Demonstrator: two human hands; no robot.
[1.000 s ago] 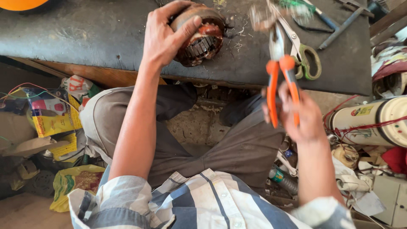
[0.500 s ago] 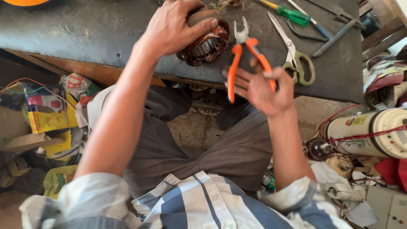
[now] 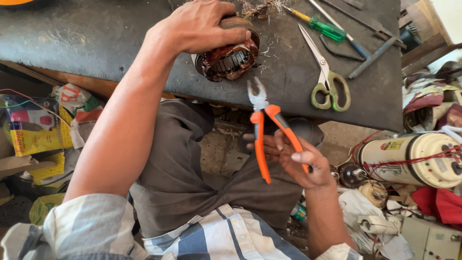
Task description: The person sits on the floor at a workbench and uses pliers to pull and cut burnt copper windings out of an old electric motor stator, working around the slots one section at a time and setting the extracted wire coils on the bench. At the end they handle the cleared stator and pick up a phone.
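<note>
So the left hand (image 3: 202, 26) is clamped over the stator (image 3: 230, 55) near the bench (image 3: 96, 38) edge, while the right hand (image 3: 298, 161) grips the pliers (image 3: 263, 127), jaws nearly closed, just below it. Looks like winding-pulling; next needs the jaws opened onto copper.

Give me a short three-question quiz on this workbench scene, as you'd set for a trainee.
1. True or false: the left hand rests on the motor stator.
2. Which tool does the right hand hold? A scissors, B pliers, C screwdriver.
3. What colour are the handles of the scissors on the bench?

Key: 1 true. 2 B, the orange-handled pliers. 3 green.
</note>
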